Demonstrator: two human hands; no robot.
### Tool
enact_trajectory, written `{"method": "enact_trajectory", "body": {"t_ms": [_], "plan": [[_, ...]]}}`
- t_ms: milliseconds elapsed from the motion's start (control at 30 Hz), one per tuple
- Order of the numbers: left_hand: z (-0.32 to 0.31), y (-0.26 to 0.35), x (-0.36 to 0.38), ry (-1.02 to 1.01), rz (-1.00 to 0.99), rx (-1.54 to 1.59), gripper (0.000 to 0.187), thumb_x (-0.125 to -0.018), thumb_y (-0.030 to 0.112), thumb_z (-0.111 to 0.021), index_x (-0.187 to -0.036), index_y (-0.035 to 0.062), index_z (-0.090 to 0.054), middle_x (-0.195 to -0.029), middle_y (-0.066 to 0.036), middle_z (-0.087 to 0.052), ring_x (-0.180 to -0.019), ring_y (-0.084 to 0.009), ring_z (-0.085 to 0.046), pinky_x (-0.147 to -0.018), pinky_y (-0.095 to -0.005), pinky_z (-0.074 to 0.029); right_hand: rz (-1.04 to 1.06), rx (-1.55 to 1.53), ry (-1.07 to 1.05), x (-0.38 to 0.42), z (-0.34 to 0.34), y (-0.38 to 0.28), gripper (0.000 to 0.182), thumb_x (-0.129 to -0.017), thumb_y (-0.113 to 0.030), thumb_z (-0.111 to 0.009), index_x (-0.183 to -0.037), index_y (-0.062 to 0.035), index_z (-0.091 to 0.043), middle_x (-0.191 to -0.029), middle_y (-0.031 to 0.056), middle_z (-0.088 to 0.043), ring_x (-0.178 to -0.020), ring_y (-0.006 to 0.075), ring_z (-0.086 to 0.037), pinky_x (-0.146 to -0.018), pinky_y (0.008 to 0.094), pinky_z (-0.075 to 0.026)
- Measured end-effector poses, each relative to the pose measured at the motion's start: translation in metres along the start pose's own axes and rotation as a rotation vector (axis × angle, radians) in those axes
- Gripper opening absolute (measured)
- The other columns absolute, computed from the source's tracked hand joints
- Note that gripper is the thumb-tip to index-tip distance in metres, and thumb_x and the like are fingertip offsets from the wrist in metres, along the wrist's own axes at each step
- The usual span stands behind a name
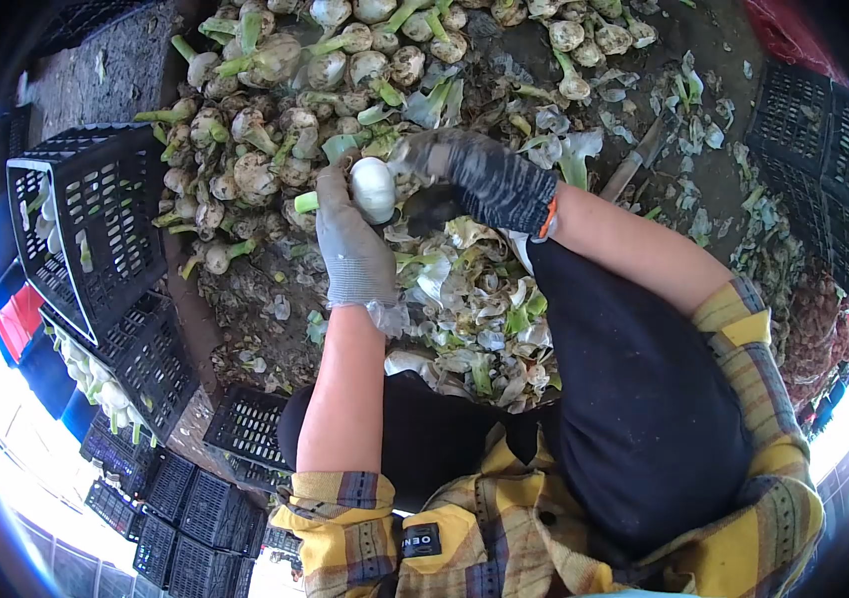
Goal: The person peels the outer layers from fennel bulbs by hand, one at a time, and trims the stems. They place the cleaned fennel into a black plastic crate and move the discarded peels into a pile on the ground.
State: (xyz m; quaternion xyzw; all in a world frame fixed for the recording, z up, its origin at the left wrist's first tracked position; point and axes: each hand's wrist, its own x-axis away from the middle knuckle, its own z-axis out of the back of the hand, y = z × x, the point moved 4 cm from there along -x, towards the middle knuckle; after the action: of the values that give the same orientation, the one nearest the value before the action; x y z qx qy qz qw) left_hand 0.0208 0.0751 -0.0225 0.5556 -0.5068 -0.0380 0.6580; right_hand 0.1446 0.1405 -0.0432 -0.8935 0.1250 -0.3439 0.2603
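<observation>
My left hand, in a grey knitted glove, is closed around a clean white garlic bulb. A short green stem pokes out on the left side of that hand. Just right of the bulb is my right hand, in a dark patterned glove. Its fingers are bent toward the bulb but smeared by motion, so I cannot make out their grip. Beyond both hands lies a heap of soil-stained garlic bulbs with cut green stems.
Peeled skins and leaves litter the ground before my knees. A black crate with white garlic stands left, another crate below it. A wooden-handled tool lies right. Crates and a red net sack line the right edge.
</observation>
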Motion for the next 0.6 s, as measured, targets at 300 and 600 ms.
{"method": "enact_trajectory", "body": {"t_ms": [300, 600], "plan": [[-0.004, -0.004, 0.007, 0.096, 0.311, 0.147, 0.029, -0.087, 0.032, -0.047, -0.106, 0.0118, -0.054, -0.092, -0.005, -0.058, -0.087, -0.0177, -0.056, -0.073, -0.0357, -0.048, 0.063, 0.392, 0.224, 0.004, 0.007, -0.012, 0.020, -0.085, -0.015, -0.055, -0.100, -0.0021, -0.057, -0.069, 0.0041, -0.060, -0.058, 0.0101, -0.054, -0.052, 0.0245, -0.044], [-0.010, 0.010, 0.012, 0.020, 0.092, 0.109, 0.037, -0.091, 0.033, -0.044, -0.111, 0.0025, -0.052, -0.093, -0.007, -0.057, -0.083, -0.0137, -0.057, -0.072, -0.0282, -0.049, 0.048, 0.748, 0.083, -0.006, 0.022, -0.009, 0.031, -0.090, -0.029, -0.047, -0.094, -0.0031, -0.063, -0.080, 0.0094, -0.066, -0.057, 0.0099, -0.058, -0.046, 0.0214, -0.044]]}}
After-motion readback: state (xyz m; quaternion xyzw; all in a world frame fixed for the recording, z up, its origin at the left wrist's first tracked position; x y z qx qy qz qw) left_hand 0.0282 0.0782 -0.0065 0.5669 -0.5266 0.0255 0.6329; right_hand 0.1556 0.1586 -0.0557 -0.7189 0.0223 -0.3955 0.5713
